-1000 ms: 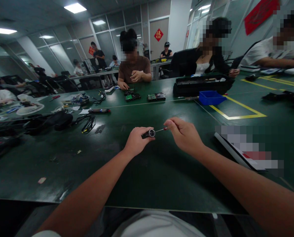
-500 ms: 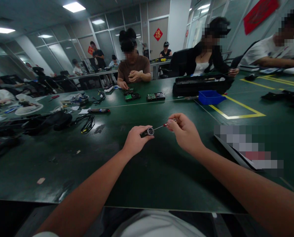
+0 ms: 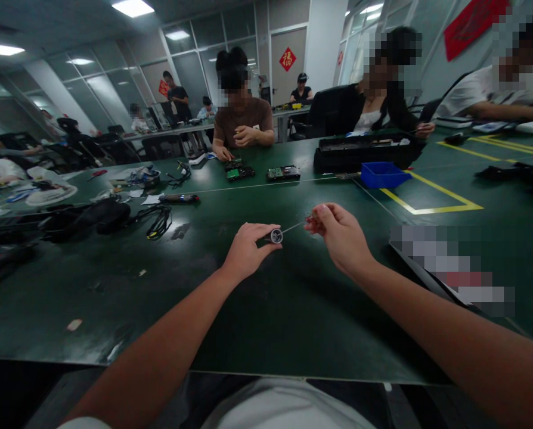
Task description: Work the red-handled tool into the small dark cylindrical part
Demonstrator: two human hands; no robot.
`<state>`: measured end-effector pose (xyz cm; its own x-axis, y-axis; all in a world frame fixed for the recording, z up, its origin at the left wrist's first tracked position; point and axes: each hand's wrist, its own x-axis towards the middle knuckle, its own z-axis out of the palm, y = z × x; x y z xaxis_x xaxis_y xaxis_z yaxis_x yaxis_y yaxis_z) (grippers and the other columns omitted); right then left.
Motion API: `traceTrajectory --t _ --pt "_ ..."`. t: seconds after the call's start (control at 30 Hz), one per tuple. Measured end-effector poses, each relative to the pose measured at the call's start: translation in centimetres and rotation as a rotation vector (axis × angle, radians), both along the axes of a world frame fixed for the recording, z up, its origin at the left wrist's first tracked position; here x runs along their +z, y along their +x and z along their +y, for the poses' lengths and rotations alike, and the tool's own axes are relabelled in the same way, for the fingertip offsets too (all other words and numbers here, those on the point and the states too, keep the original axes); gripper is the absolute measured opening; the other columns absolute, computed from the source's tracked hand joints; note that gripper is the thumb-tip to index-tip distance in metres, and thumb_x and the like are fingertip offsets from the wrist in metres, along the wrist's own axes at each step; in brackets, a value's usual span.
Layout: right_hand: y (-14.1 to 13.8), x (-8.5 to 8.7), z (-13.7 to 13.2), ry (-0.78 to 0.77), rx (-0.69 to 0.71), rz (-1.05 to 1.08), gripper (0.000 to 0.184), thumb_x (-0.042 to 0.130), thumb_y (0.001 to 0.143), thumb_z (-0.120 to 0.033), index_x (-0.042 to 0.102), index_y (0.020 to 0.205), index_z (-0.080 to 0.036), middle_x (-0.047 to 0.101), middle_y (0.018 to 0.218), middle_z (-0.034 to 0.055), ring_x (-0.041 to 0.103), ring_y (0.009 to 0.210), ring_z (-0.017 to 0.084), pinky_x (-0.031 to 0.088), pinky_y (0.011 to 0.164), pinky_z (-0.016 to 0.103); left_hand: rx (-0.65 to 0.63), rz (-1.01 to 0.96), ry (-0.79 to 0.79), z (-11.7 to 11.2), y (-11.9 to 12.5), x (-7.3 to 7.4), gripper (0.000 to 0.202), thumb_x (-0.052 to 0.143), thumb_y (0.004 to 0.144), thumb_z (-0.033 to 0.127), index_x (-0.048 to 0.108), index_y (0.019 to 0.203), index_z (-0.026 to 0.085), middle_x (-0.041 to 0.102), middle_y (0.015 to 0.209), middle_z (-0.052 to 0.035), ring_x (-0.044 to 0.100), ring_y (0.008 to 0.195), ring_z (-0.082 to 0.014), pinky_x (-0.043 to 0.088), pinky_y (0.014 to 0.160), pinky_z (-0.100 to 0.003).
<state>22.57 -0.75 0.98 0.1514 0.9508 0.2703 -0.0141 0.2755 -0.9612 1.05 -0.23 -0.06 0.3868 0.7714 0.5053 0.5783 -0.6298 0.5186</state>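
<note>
Slantwise, right fingers (image 3: 325, 211) pinch a thin rod (image 3: 294, 227) pointing leftward at the cylinder (image 3: 276, 236) left fingers (image 3: 258, 229) pinch.

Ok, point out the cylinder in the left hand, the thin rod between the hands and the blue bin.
Cylinder (image 3: 276, 236), head view: on its round end facing the camera.
Thin rod (image 3: 293, 227), head view: mid-shaft.
Blue bin (image 3: 384, 179), head view: near wall.

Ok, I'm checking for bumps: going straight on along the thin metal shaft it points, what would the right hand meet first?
The right hand would probably first meet the dark cylinder with a round silver-ringed end, held in the left hand, though depth along the shaft is unclear.
</note>
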Motion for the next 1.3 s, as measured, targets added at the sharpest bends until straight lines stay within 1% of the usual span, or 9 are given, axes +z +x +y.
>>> traceTrajectory --t 0.27,0.37,0.47,0.67,0.87,0.97,1.03,1.1,1.3 --pt "-0.4 1.4 -1.8 0.159 -0.08 -0.285 0.019 0.05 0.097 -0.04 0.058 0.093 -0.022 0.069 0.081 0.0033 0.066 0.072 0.018 0.052 0.069 0.035 0.045 0.01 -0.037 -0.3 0.2 0.3 0.04 0.078 0.081 0.029 0.068 0.119 0.026 0.072 0.118 -0.0029 0.062 0.108 -0.023 0.045 0.097 -0.042" --pt "-0.4 1.9 -2.3 0.184 -0.091 -0.388 0.022 0.052 0.096 -0.042 0.06 0.095 -0.022 0.07 0.078 0.0029 0.067 0.071 0.019 0.05 0.067 0.035 0.075 0.009 -0.035 -0.2 0.2 0.3 0.039 0.078 0.081 0.028 0.069 0.119 0.027 0.072 0.118 -0.0032 0.062 0.108 -0.0235 0.045 0.096 -0.043" --pt "-0.3 2.0 -2.4 0.192 -0.122 -0.511 0.026 0.059 0.092 -0.047 0.063 0.086 -0.022 0.067 0.068 0.0008 0.063 0.063 0.018 0.046 0.064 0.033 0.087 0.017 -0.032 -0.2 0.2 0.3 0.039 0.079 0.08 0.026 0.069 0.117 0.026 0.073 0.116 -0.003 0.063 0.107 -0.0232 0.045 0.096 -0.043" --pt "-0.2 1.7 -2.3 0.255 -0.059 -0.536 0.016 0.049 0.096 -0.032 0.06 0.095 -0.021 0.068 0.077 0.0018 0.064 0.069 0.017 0.045 0.064 0.03 0.064 0.028 -0.013 -0.1 0.2 0.0 0.039 0.081 0.078 0.025 0.07 0.116 0.025 0.073 0.114 -0.0025 0.063 0.106 -0.0221 0.046 0.096 -0.041" --pt "-0.2 1.9 -2.1 0.18 -0.065 -0.63 0.031 0.05 0.096 -0.047 0.063 0.087 -0.021 0.061 0.061 -0.0008 0.055 0.053 0.015 0.037 0.053 0.029 0.068 0.036 -0.041 -0.1 0.2 -0.3 0.04 0.081 0.078 0.026 0.07 0.116 0.025 0.073 0.115 -0.0028 0.063 0.108 -0.0222 0.047 0.096 -0.04" --pt "-0.2 1.7 -2.1 0.187 -0.082 -0.651 0.026 0.05 0.096 -0.041 0.063 0.102 -0.02 0.066 0.068 0.0012 0.058 0.056 0.016 0.039 0.055 0.029 0.082 0.032 -0.051 -0.1 0.2 -0.4 0.04 0.081 0.078 0.025 0.07 0.116 0.025 0.073 0.115 -0.0026 0.063 0.108 -0.0221 0.047 0.096 -0.04" --pt "-0.3 1.5 -2.1 0.215 -0.06 -0.652 0.03 0.049 0.096 -0.036 0.058 0.119 -0.018 0.069 0.078 0.0037 0.062 0.062 0.017 0.042 0.059 0.03 0.091 0.022 -0.057 0.0 0.2 -0.4 0.041 0.081 0.077 0.024 0.07 0.117 0.025 0.073 0.115 -0.0022 0.063 0.108 -0.022 0.047 0.096 -0.04" --pt "-0.3 1.4 -2.1 0.234 -0.033 -0.659 0.035 0.048 0.096 -0.034 0.054 0.127 -0.017 0.07 0.083 0.0051 0.063 0.067 0.018 0.044 0.062 0.031 0.095 0.01 -0.062 0.0 0.1 -0.5 0.041 0.081 0.077 0.024 0.07 0.117 0.025 0.073 0.115 -0.0018 0.063 0.107 -0.0217 0.047 0.096 -0.039" --pt "-0.3 1.8 -2.5 0.256 -0.033 -0.704 0.031 0.043 0.099 -0.04 0.067 0.104 -0.02 0.07 0.076 0.0034 0.059 0.059 0.016 0.041 0.057 0.031 0.09 0.034 -0.082 -0.1 0.2 -0.3 0.039 0.08 0.078 0.024 0.07 0.116 0.024 0.073 0.114 -0.0029 0.064 0.107 -0.0225 0.047 0.095 -0.04"
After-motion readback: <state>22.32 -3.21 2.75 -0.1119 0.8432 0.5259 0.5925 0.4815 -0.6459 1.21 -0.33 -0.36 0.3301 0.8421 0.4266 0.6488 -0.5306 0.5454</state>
